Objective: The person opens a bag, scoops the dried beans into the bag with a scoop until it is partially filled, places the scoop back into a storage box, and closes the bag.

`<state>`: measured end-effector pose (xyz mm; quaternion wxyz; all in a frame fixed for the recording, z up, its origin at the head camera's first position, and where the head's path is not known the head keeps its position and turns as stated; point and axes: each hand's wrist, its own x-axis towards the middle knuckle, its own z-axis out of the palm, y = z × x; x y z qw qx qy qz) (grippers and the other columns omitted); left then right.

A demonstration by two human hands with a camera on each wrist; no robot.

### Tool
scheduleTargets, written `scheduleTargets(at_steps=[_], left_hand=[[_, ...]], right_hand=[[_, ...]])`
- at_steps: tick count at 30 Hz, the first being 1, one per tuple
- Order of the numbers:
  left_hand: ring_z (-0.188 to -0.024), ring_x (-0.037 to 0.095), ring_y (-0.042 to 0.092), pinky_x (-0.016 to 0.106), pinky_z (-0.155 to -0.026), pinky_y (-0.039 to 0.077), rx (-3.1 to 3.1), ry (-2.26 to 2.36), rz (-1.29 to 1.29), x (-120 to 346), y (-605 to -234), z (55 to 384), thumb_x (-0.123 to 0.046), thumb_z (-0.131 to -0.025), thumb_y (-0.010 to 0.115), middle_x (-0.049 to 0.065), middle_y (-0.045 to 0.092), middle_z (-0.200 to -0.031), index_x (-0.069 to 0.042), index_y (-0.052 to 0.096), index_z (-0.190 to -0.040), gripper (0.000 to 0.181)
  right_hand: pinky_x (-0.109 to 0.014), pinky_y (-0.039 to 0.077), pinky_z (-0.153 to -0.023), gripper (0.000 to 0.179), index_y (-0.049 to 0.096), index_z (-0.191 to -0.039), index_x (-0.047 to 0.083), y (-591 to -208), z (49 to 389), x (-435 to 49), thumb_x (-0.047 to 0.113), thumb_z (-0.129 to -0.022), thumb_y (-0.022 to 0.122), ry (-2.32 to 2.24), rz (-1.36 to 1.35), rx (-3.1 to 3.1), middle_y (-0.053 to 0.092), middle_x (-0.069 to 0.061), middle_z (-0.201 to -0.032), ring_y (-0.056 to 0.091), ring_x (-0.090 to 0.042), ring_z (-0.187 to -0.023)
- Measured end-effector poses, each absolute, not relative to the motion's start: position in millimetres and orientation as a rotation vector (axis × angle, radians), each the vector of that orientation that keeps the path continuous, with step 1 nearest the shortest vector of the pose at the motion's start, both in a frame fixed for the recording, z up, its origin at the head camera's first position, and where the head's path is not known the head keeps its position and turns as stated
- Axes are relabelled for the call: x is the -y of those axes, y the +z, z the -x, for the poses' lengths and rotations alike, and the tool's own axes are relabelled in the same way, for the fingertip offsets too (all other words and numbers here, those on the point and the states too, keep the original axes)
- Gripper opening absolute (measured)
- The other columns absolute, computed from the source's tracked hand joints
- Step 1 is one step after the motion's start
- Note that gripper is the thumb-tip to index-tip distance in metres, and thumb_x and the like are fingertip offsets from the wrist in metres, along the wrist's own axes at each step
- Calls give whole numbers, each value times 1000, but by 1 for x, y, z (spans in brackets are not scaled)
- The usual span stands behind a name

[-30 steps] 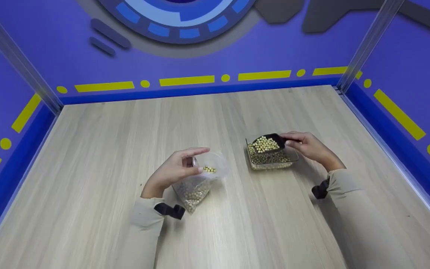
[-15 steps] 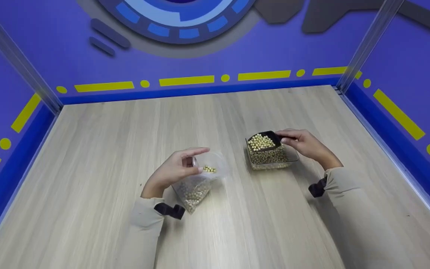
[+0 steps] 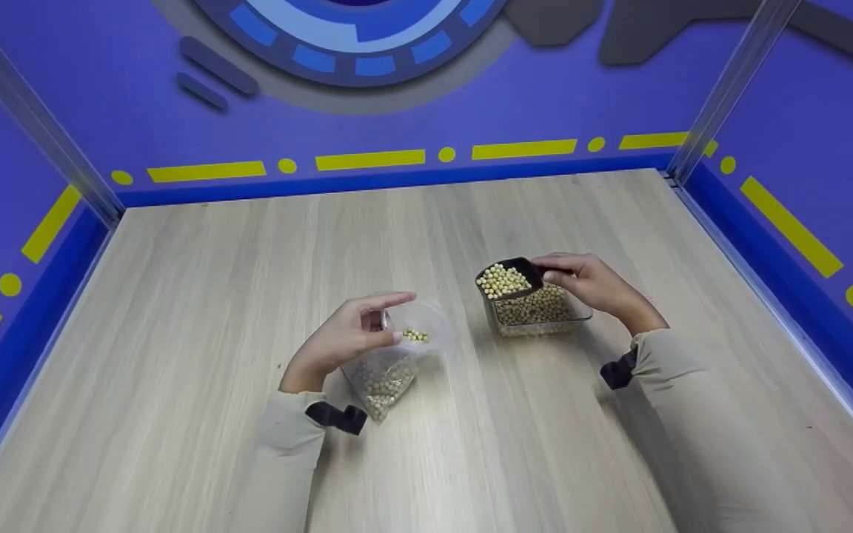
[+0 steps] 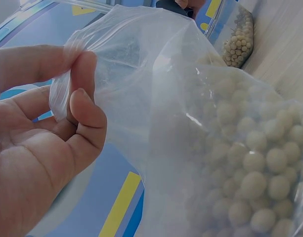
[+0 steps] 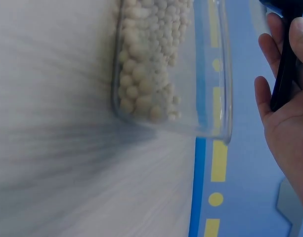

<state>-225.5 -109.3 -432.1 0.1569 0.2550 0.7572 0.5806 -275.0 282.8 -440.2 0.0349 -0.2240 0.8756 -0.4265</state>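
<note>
Pinches bag, left hand | grips scoop face-up, right hand, over box's left edge | likely keeping bag open, preventing spills

You have a pale, wood-grained tabletop under your work, its grain running away from you. Below your right grip and toward its left, a clear, rectangular container stands upright on the surface, holding pale round beans. Beneath your left grip, a clear plastic bag, also with beans inside, rests its lower end on the wood, well apart from the container.
</note>
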Motion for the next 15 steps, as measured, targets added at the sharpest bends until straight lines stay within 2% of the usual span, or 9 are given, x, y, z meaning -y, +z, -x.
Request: scheduleTargets(at_steps=[7,13,15], left_hand=[[-67,8,40,17,-58,39,-2166,1660,-725,109,-430,224,1,-85,65,1,46,-83,-5,52,-138,55],[-63,8,37,18,-56,36,-2184,1633,-718,109,-431,225,1,-85,64,-1,43,-78,-6,52,-138,55],[-63,8,37,18,-56,35,-2189,1632,-718,109,-431,225,1,-85,64,-1,43,-78,-6,52,-138,55]], right_hand=[[-11,43,-89,34,62,-127,2,-436,274,-270,16,-97,55,-1358,730,-2650,59,-19,-130,55,-30,-120],[-13,45,-87,32,64,-124,0,-436,276,-260,12,-96,56,-1424,787,-2602,62,-20,-125,57,-6,-110],[-14,45,-87,31,64,-123,0,-437,277,-257,11,-96,56,-1433,811,-2594,63,-20,-123,56,-2,-108]])
